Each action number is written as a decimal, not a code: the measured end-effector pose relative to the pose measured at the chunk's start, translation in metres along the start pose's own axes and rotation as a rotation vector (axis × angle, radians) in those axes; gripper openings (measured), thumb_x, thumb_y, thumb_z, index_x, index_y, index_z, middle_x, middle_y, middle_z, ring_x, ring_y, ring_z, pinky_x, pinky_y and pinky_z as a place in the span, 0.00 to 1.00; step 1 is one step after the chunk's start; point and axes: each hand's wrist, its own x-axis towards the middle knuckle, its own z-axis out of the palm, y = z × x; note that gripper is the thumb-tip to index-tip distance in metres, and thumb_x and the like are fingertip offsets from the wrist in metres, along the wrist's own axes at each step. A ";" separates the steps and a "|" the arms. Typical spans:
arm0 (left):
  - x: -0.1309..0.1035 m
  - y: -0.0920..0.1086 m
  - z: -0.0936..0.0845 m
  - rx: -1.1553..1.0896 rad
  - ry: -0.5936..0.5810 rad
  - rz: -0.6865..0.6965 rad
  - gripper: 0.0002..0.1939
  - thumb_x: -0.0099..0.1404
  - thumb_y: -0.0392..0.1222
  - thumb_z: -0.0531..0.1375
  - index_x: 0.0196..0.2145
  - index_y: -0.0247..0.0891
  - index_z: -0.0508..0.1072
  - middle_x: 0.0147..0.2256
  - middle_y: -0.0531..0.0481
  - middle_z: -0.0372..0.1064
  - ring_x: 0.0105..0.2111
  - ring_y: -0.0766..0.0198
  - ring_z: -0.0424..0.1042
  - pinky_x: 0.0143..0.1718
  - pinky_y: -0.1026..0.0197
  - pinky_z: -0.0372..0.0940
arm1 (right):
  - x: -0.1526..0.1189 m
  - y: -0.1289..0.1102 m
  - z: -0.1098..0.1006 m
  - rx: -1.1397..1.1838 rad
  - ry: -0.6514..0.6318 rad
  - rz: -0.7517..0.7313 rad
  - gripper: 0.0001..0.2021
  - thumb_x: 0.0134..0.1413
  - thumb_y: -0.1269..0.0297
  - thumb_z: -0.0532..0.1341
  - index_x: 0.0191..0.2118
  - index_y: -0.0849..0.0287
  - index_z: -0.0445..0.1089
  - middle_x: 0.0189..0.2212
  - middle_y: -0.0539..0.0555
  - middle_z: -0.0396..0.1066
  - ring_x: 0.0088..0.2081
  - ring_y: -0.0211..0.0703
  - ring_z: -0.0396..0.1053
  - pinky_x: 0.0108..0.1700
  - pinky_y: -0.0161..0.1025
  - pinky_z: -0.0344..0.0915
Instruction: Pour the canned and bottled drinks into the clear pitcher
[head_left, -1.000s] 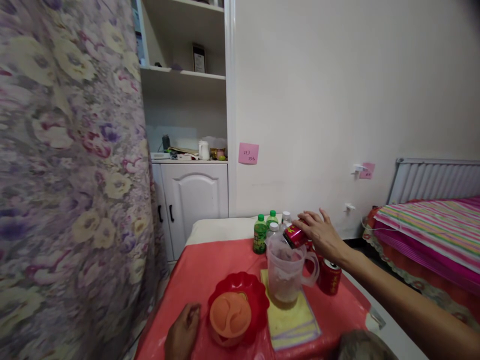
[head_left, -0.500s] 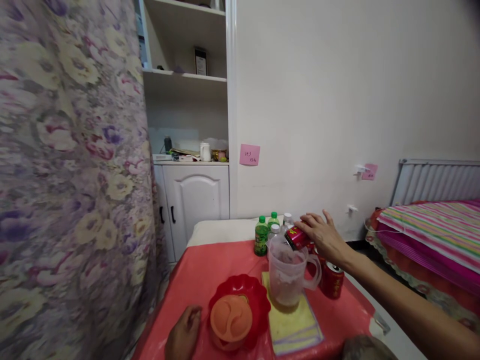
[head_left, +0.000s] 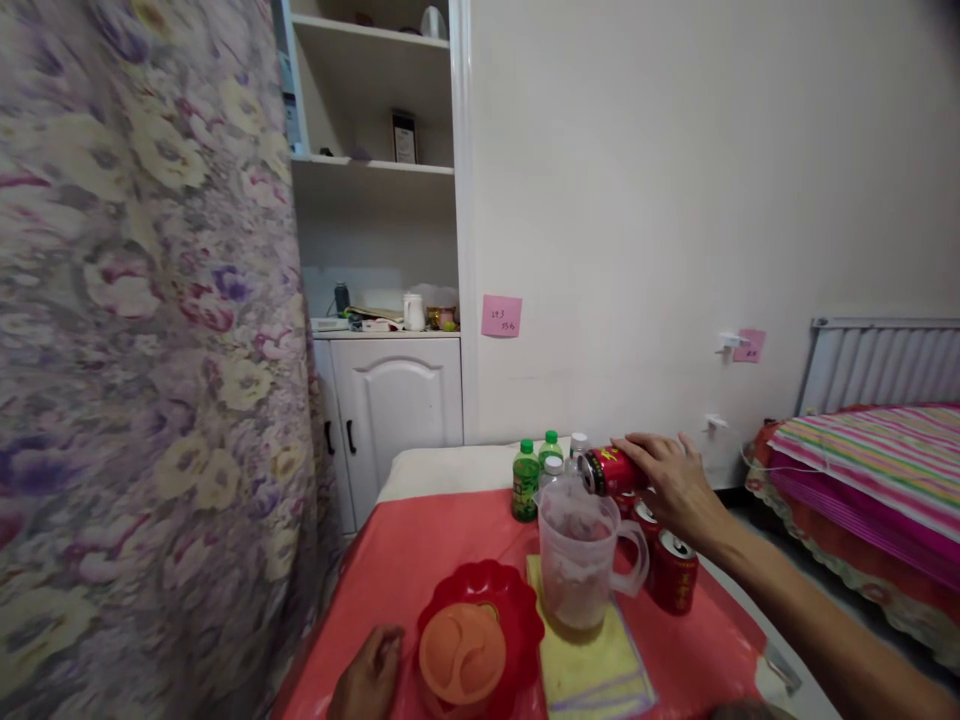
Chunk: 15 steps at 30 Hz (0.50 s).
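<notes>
My right hand [head_left: 670,480] is wrapped round a red drink can [head_left: 611,470], which lies almost level above the back right rim of a clear plastic pitcher [head_left: 574,570]. The pitcher stands upright on a folded yellow cloth [head_left: 589,670], with something whitish inside that I cannot make out. Beside its handle are more red cans, the nearest one [head_left: 673,572] upright with its top showing. On the table at the left, my left hand [head_left: 367,675] rests with curled fingers and nothing visible in it. Near it, an orange divided dish [head_left: 463,655] sits in a red scalloped bowl [head_left: 520,610].
Green-capped bottles [head_left: 526,482] and white-capped bottles [head_left: 553,468] stand behind the pitcher. A red cover [head_left: 420,530] lies over the table. A floral curtain [head_left: 150,400] hangs at the left, and a bed [head_left: 885,460] is at the right.
My right hand has drawn the can slightly right, and its mouth end has come up from a downward tilt to nearly level. My left hand stays in place. The view has shifted slightly.
</notes>
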 end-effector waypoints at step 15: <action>-0.003 0.006 -0.002 0.040 -0.006 -0.003 0.17 0.58 0.55 0.54 0.32 0.45 0.78 0.36 0.48 0.85 0.37 0.52 0.83 0.37 0.60 0.74 | -0.010 -0.003 -0.005 0.291 0.050 0.052 0.32 0.52 0.73 0.60 0.64 0.55 0.64 0.57 0.63 0.70 0.57 0.61 0.67 0.63 0.68 0.54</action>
